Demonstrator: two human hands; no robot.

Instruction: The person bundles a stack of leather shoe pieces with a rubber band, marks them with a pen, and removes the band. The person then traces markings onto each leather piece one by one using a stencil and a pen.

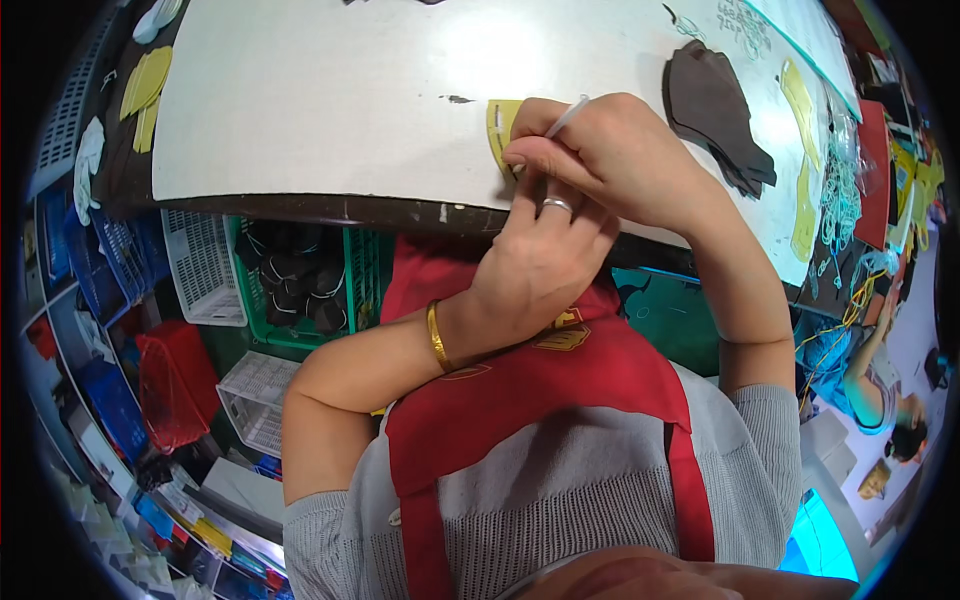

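- Nearest the camera: the person's torso, in a grey ribbed knit top under a red apron [560, 400] with yellow emblems on the bib.
- Both bare forearms rise from the lower edge and cross in front of the apron, meeting at the near edge of the white worktable [320, 110].
- Left hand [540, 265]: wears a gold bangle [437, 335] at the wrist and a silver ring [556, 205] on one finger. The fingers are extended up toward the table edge and lie under the right hand; their tips reach the lower edge of the small yellow flat cut piece [500, 130]. Whether they pinch the piece or only steady it cannot be told, since the right hand covers the tips.
- Right hand [610, 155]: curled into a narrow, closed grip around a thin white pen-like tool [566, 117]. The tool runs out between thumb and forefinger, its tip pointing down at the yellow piece.
- The yellow piece lies flat on the table at its near edge, just left of the right hand and partly covered by it.
- Below the table, at left: a green plastic crate [360, 265] holding dark rounded parts, a white lattice basket [200, 265] beside it, and a red mesh basket [170, 385] nearer the camera.
- Farther on the table, to the right: a fanned stack of dark brown flat cut pieces [715, 110], well apart from the hands.
- Beyond the stack: long yellow sole-shaped pieces [800, 150] near the right rim.
- Far left of the table: more yellow cut shapes [145, 85] lying off its edge.
- At the right rim, another person [880, 380] is seated, well apart.
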